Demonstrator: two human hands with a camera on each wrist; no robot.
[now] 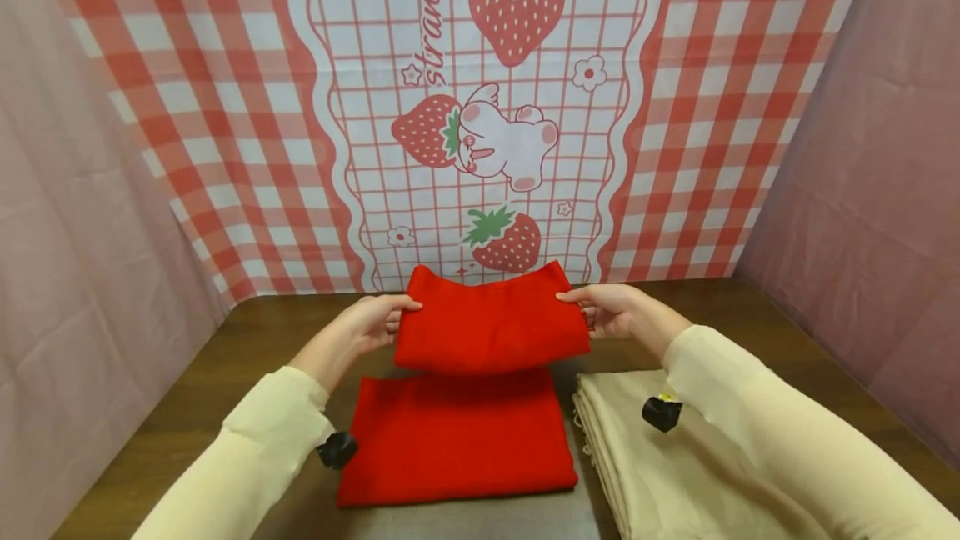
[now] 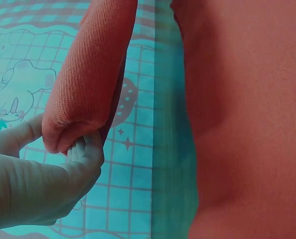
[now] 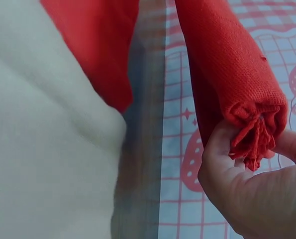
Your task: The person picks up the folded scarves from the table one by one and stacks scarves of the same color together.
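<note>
Both hands hold up a folded part of red fabric (image 1: 491, 323), a fringed scarf by its look, above the table. My left hand (image 1: 371, 322) grips its left end between thumb and fingers. At the right end, my right hand (image 1: 611, 309) does the same. In the right wrist view, red tassels (image 3: 254, 144) hang from the rolled end between thumb and fingers. The left wrist view shows the knitted roll (image 2: 85, 74) in the left hand (image 2: 48, 179). Below lies a flat red folded piece (image 1: 461, 444); whether it joins the raised part, I cannot tell.
A grey cloth or mat (image 1: 480, 521) lies under the flat red piece. To the right is a folded beige cloth (image 1: 675, 473) with a fringed edge, partly under the right sleeve. Behind the brown wooden table (image 1: 277, 340) hangs a strawberry-print checked cloth (image 1: 480, 215); pink curtains flank both sides.
</note>
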